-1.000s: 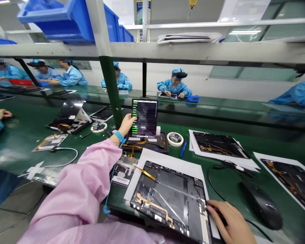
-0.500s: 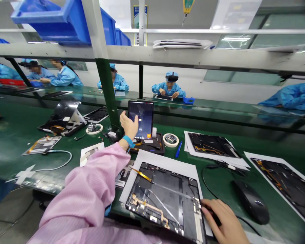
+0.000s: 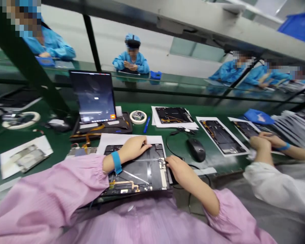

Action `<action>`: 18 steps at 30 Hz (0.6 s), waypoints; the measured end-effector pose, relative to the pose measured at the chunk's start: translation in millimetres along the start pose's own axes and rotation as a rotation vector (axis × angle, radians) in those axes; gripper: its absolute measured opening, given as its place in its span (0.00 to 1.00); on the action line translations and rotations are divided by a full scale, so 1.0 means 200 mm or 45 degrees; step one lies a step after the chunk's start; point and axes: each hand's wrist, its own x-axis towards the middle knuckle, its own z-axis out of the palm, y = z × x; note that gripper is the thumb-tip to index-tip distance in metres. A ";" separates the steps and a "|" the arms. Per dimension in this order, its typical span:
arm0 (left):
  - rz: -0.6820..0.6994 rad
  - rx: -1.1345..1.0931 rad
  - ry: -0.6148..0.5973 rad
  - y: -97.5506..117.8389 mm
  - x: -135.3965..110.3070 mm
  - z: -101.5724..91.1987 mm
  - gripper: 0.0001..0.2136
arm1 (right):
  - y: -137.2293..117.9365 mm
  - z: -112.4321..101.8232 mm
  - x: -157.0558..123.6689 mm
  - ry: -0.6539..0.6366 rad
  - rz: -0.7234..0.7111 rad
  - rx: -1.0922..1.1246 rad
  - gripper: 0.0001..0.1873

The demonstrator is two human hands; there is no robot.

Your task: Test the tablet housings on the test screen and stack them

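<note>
Tablet casing (image 3: 139, 166), one: at the tabletop's (image 3: 210, 112) near edge, on white paper (image 3: 156, 139), presumably to spare it scratches. Lit screen (image 3: 95, 98), one: propped beyond, facing me, likely for easy reading. My left hand (image 3: 132, 148): over the casing, fingers loosely bent, thumb apart; contact, cannot tell. My right hand (image 3: 177, 166): fingertips at its right edge, probably steadying; closure hidden, cannot tell.

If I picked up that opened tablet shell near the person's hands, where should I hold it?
Probably by the outer rim of the shell, coming in from its left and right sides. It lies open side up, and a thin pale strip and other exposed parts cross its inside, so the edges look safer. The right hand is at the right edge.
</note>
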 end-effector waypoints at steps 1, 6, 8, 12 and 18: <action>-0.017 -0.016 -0.044 0.00 0.00 0.01 0.16 | 0.00 0.00 0.00 -0.016 0.008 0.020 0.11; 0.010 0.049 -0.126 -0.01 0.00 0.01 0.18 | -0.02 -0.09 -0.05 -0.056 0.024 0.035 0.10; -0.004 0.057 -0.132 -0.03 0.00 0.01 0.18 | -0.03 -0.16 -0.09 -0.097 0.026 0.101 0.14; -0.042 0.056 -0.129 -0.07 0.01 0.01 0.19 | 0.01 -0.26 -0.14 -0.377 -0.084 0.581 0.17; -0.046 0.084 -0.132 -0.08 0.01 0.03 0.19 | 0.17 -0.12 -0.09 0.189 0.460 0.229 0.12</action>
